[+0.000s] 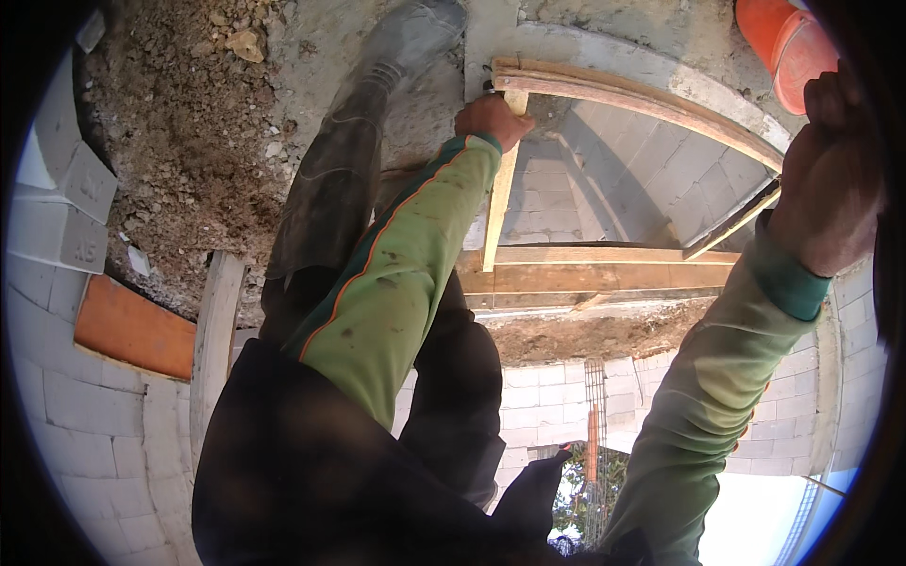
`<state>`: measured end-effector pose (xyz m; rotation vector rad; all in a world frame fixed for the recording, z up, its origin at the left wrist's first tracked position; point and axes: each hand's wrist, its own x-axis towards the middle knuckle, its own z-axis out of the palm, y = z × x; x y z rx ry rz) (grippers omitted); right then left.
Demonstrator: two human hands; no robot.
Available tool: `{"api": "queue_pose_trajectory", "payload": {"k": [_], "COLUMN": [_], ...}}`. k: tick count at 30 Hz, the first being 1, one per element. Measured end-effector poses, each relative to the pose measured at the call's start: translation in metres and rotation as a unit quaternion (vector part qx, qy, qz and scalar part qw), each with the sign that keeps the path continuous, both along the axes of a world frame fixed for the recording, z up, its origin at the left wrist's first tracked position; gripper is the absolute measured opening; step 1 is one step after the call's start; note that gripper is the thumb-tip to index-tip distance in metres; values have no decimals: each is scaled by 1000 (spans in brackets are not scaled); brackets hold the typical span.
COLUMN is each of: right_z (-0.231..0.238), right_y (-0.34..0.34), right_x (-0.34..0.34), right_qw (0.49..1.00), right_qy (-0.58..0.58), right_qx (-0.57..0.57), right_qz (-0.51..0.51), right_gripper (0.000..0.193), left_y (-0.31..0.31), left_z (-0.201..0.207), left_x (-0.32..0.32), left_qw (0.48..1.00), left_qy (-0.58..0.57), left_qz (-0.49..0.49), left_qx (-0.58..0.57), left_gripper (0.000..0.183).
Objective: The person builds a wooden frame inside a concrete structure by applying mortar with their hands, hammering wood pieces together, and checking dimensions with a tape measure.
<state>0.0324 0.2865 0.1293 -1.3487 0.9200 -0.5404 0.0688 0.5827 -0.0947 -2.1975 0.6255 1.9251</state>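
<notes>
My left hand (493, 121) is closed around the upper end of a narrow wooden crosspiece (500, 203), right beside the corner where it meets a long wooden batten (642, 94). A small dark item, too small to name, shows just above those fingers. The crosspiece reaches down to a wooden board (604, 257); a second crosspiece (734, 224) joins the frame on the right. My right hand (835, 179) is raised at the right edge, close to the camera, its fingers curled. Whatever it grips is lost in the dark rim.
Inside the frame lies an opening with grey block walls (651, 160). An orange bucket (788, 52) stands at the upper right. Rubbly soil (189, 141), pale blocks (71, 203), an orange panel (132, 325) and a plank (217, 330) are on the left. My boot (411, 42) rests on rough concrete.
</notes>
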Motion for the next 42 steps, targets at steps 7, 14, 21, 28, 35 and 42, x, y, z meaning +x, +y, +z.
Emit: {"api": "queue_pose_trajectory", "payload": {"k": [7,14,21,28,35,42], "right_z": [-22,5,34,108,94,35], "right_y": [107,223,273,295,288,292], "right_x": [-35,-120,-171,-166,-161,-168], "right_qw": [925,883,809,786,791,845], "right_qy": [344,421,497,457,333,368], "right_qx": [159,206,314,385,406,321], "right_qz": [-16,-5,20,-157,-314,-218], "right_gripper": [34,41,42,44,44,41], "left_y": [2,2,3,6,2,0], "left_z": [3,-1,-9,-11,-8,-9], "left_x": [4,7,-3,-2,-3,-5], "left_qw": [999,999,999,999,999,997], "left_qy": [-16,-12,-7,-20,-26,-56], "left_qz": [11,-40,-38,-24,-34,-56], "left_qx": [-30,-19,-10,-26,-15,10], "left_gripper": [60,59,60,57,64,60]}}
